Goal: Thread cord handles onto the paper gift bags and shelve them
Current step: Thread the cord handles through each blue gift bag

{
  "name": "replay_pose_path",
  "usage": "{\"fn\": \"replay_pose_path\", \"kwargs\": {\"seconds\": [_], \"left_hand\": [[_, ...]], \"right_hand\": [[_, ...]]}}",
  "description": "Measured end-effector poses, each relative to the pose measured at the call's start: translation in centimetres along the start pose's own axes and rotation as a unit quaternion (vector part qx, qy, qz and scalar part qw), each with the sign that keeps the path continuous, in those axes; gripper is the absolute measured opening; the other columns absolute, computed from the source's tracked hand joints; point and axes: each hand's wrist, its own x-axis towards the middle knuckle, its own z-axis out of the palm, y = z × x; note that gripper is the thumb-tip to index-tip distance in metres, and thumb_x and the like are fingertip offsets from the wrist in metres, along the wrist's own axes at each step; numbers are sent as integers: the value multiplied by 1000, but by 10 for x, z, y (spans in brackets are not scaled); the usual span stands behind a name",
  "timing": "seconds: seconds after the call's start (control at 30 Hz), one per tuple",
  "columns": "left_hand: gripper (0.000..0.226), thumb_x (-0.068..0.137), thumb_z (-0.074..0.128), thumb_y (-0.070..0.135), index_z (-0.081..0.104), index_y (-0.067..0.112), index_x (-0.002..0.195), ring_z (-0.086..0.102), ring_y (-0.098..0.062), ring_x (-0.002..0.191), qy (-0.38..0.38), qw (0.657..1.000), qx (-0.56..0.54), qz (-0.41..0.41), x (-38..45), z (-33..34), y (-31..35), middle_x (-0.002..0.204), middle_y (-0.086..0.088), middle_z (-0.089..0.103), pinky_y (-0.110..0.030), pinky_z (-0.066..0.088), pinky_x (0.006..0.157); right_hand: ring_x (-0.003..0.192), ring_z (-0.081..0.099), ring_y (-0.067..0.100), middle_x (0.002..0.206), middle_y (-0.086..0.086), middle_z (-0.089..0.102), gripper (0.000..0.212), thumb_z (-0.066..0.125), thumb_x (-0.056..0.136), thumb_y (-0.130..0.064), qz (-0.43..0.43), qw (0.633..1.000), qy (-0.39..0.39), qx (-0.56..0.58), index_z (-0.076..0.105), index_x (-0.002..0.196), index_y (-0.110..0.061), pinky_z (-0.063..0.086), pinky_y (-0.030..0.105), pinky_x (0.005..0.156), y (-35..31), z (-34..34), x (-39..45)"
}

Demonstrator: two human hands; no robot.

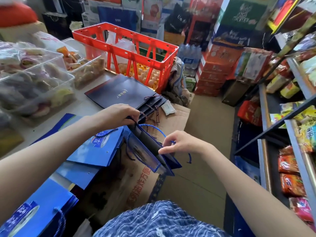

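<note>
Blurred and unreadable: gold print on the dark navy bag stack (123, 90) lying flat on the white tabletop (89, 106). Cut off at lower left: glossy blue gift bags (97, 149). Cramped stockroom, metal shelving (266, 130) at right, red plastic crate (126, 50) behind, cardboard box (136, 183) beneath. Held above the box, a folded blue paper bag (150, 151): left hand (118, 115) gripping its top edge, right hand (179, 144) pinching the twisted blue cord (153, 128) at the opposite edge.
</note>
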Motion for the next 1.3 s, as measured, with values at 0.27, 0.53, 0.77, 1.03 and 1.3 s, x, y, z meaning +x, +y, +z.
{"fn": "replay_pose_path", "kwargs": {"seconds": [0.27,0.53,0.77,1.03,1.3], "left_hand": [[9,83,65,10,68,12,91,55,-19,93,8,998,-22,-53,23,0,2,87,4,62,-32,43,82],[54,85,27,55,64,23,108,54,-12,113,98,994,-11,-54,22,47,57,118,9,62,-33,19,105],[41,80,41,55,63,27,100,57,-17,102,141,984,100,-37,0,61,52,106,8,62,-38,20,104],[22,77,50,28,58,10,66,42,-20,104,217,970,-19,-110,5,57,33,112,-2,60,-35,35,88],[16,85,62,3,60,0,70,56,-26,98,171,921,-182,-299,7,54,-21,115,-11,59,-16,32,76]], "right_hand": [[44,41,0,49,-13,49,30,63,88,-31,-15,997,48,52,65,64,-14,33,12,46,5,-6,6],[28,35,6,60,15,50,21,52,90,-7,85,937,182,285,58,71,0,23,14,32,5,-2,41],[30,33,4,73,24,56,17,52,85,-8,130,891,185,393,52,68,-6,23,14,33,-8,2,59],[34,35,6,70,11,66,21,55,94,-19,42,909,131,394,58,87,1,25,15,32,-23,-12,63],[68,67,12,78,3,72,24,38,98,-4,-98,811,154,555,61,93,-7,50,19,58,-40,-69,64]]}}
